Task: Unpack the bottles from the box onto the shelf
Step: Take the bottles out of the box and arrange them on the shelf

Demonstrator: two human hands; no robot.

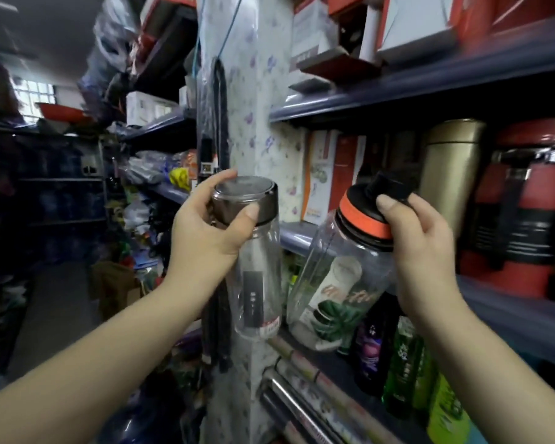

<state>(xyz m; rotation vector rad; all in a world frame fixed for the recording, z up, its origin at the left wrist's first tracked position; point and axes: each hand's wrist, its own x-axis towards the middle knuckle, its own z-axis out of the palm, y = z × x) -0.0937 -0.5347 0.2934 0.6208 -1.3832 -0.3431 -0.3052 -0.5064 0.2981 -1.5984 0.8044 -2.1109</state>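
- Left hand (pixel 210 224): at about 9 o'clock from frame centre, fingers wrapped closed around the dark grey cap of a slim clear bottle (pixel 258 283). The bottle hangs upright below the hand, in front of a floral-papered pillar (pixel 257 100), clear of any shelf.
- Slim clear bottle: transparent body, dark vertical label, small red-and-white sticker near the base.
- Wide clear bottle (pixel 332 286): just to the 3 o'clock side of the slim one, close beside it; whether they touch cannot be told. Orange-and-black lid, leaf print on the body. Tilted, lid leaning toward 1 o'clock, base toward 7 o'clock.
- Right hand (pixel 422 248): closed on the lid of the wide clear bottle, thumb pressed on the black top.
- Middle shelf (pixel 507 310): behind the right hand, blue-edged, carrying a gold flask (pixel 450 168) and red flasks (pixel 526 213) at 3 o'clock.
- Lower shelf, 5 o'clock: dark and green bottles (pixel 404 366) standing upright.
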